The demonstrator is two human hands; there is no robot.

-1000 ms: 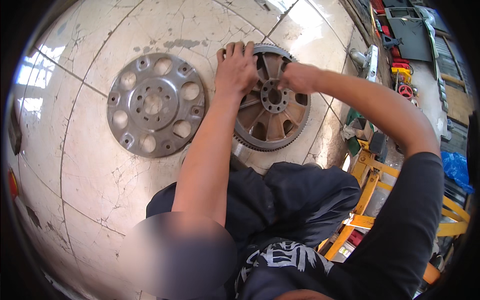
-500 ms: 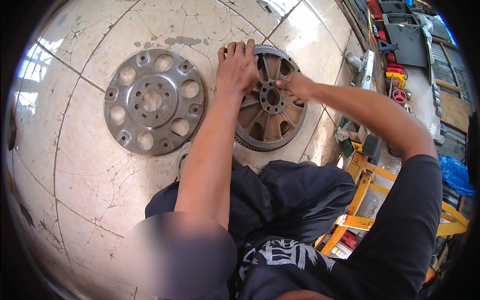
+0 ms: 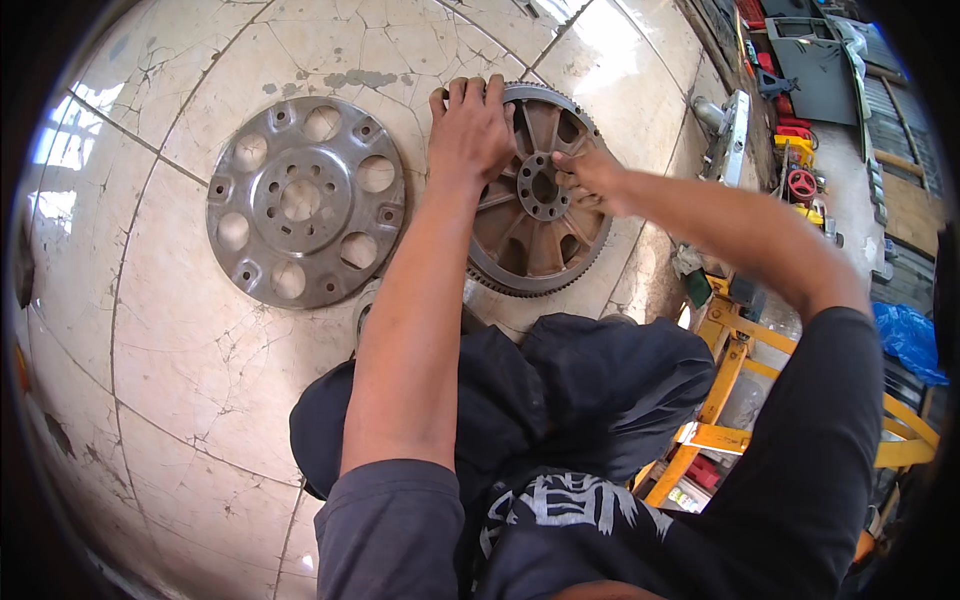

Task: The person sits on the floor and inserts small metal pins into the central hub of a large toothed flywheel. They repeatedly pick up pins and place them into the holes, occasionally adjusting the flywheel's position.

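A flywheel [image 3: 545, 262] with a toothed rim, brownish spokes and a bolt-holed hub stands on the tiled floor in front of my knees. My left hand [image 3: 472, 135] is hooked over its upper left rim, with the fingers bent around the edge. Beside the hub, on its right, my right hand [image 3: 592, 178] is closed, thumb and fingers pressed together against the flywheel's face. Whatever it may hold is hidden. To the left lies a flat grey steel disc [image 3: 335, 235] with large round holes and a ring of small bolt holes, touched by neither hand.
Yellow metal frame parts [image 3: 715, 437] stand close by my right side. Farther right are a blue plastic bag [image 3: 910, 342], a dark grey panel [image 3: 810, 75] and several red and yellow tools. The floor tiles [image 3: 180, 340] are cracked.
My right hand has shifted slightly beside the hub. My left hand keeps its hold on the rim. A rounded blurred shape at lower left is gone, and my left sleeve shows there.
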